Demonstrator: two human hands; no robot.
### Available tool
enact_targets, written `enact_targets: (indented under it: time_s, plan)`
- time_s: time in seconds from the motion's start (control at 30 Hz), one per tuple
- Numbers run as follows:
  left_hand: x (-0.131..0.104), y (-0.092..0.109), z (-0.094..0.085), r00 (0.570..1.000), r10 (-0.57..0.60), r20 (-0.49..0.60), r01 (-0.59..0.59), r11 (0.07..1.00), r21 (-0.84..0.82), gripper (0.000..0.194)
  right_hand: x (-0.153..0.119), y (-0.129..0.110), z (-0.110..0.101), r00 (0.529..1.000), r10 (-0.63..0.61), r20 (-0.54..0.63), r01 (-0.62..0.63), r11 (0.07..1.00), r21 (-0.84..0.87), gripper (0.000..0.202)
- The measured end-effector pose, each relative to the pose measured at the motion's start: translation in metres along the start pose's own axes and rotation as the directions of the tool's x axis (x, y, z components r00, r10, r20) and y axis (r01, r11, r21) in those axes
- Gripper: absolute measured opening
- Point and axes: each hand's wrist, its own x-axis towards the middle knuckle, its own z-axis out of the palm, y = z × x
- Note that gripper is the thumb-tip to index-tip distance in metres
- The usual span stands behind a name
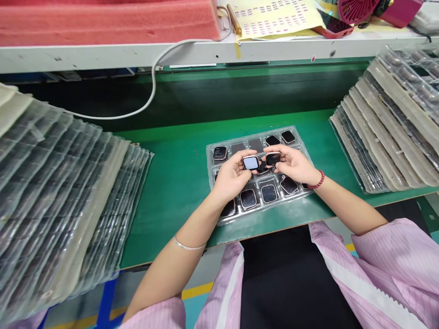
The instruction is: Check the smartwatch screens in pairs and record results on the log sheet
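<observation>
My left hand (pixel 234 174) pinches a smartwatch body (pixel 250 162) whose screen is lit pale white. Close to its right, my right hand (pixel 291 162) grips a second smartwatch body (pixel 273 158) with a dark screen. Both are held above a clear plastic tray (pixel 213 151) with moulded compartments. Several dark watch bodies lie in it, such as one at the front (pixel 269 193) and one in the back left compartment (pixel 220 153). Two compartments in the back row hold no watch. My hands hide part of the tray's middle row.
Tall leaning stacks of plastic trays stand at the left (pixel 75 196) and right (pixel 387 128) of the green table (pixel 171 183). A white cable (pixel 153 82) hangs from the shelf (pixel 192 55), which holds pink foam (pixel 109 23), yellow paper (pixel 274 18) and a small fan (pixel 358 9).
</observation>
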Motion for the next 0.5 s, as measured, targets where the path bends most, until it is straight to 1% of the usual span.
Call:
enact_targets:
  time_s: [0.1, 0.17, 0.3, 0.5]
  plan:
    - [0.0005, -0.0006, 0.0001, 1.000, 0.011, 0.001, -0.011, 1.000, 0.005, 0.052, 0.0002, -0.0001, 0.0003, 0.998, -0.067, -0.013, 0.066, 0.997, -0.042, 0.049]
    - [0.0003, -0.0002, -0.0001, 1.000, 0.013, -0.001, -0.013, 1.000, 0.006, 0.052, 0.0001, 0.0001, 0.0004, 0.997, -0.075, -0.010, 0.074, 0.996, -0.042, 0.046]
    - [-0.0008, 0.0010, -0.0006, 1.000, 0.007, -0.007, -0.007, 1.000, 0.015, 0.051, -0.0003, 0.0017, 0.0000, 1.000, -0.024, 0.007, 0.024, 1.000, -0.017, 0.042]
    - [-0.0008, 0.0019, 0.0004, 1.000, -0.007, -0.002, 0.007, 1.000, -0.001, 0.054, 0.0005, 0.0059, -0.0031, 0.997, 0.027, 0.065, -0.029, 0.999, 0.020, 0.052]
